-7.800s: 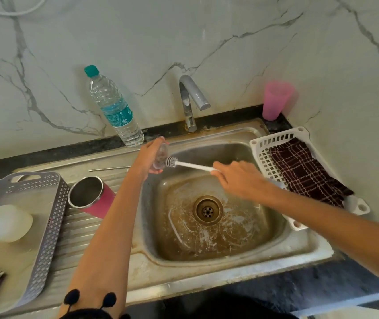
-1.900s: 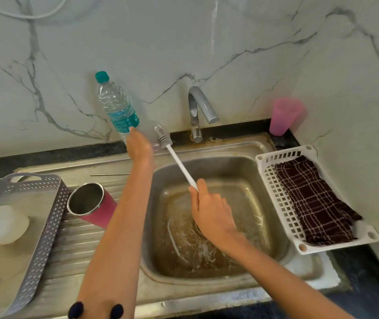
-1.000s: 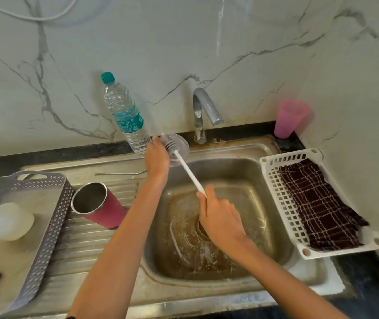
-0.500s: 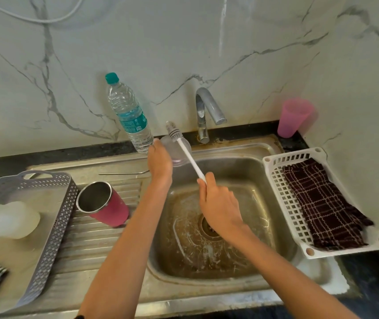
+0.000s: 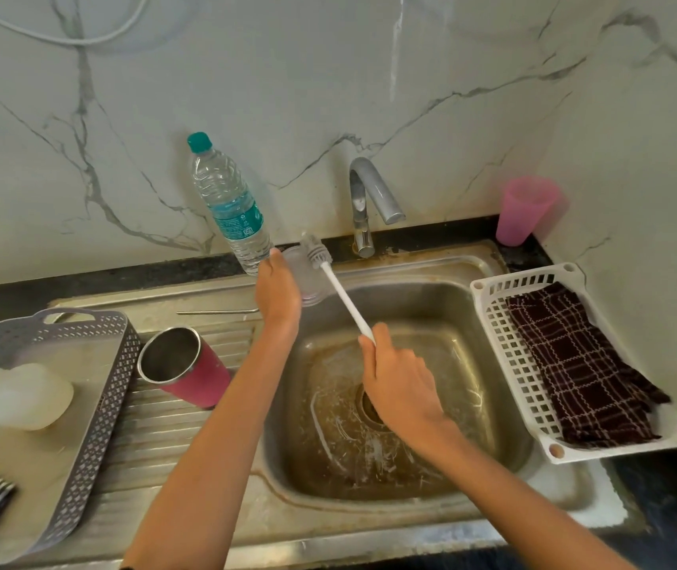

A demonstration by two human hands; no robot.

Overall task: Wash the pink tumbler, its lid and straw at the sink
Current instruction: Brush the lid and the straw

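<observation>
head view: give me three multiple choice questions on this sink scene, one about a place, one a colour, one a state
1. Where is the pink tumbler?
A. in the sink basin
B. on the ribbed drainboard, left of the basin
C. in the white basket

2. What colour is the cap of the water bottle?
A. teal
B. red
C. white

3. What is the right hand doing?
A. resting open on the sink rim
B. holding the metal straw
C. gripping the handle of the white brush

Answers:
1 B, the tumbler sits tilted on the ridged steel, outside the basin.
2 A, the cap at the bottle's top is teal.
3 C, the hand is curled round the handle's lower end, with the bristles at the lid that the left hand holds.
</observation>
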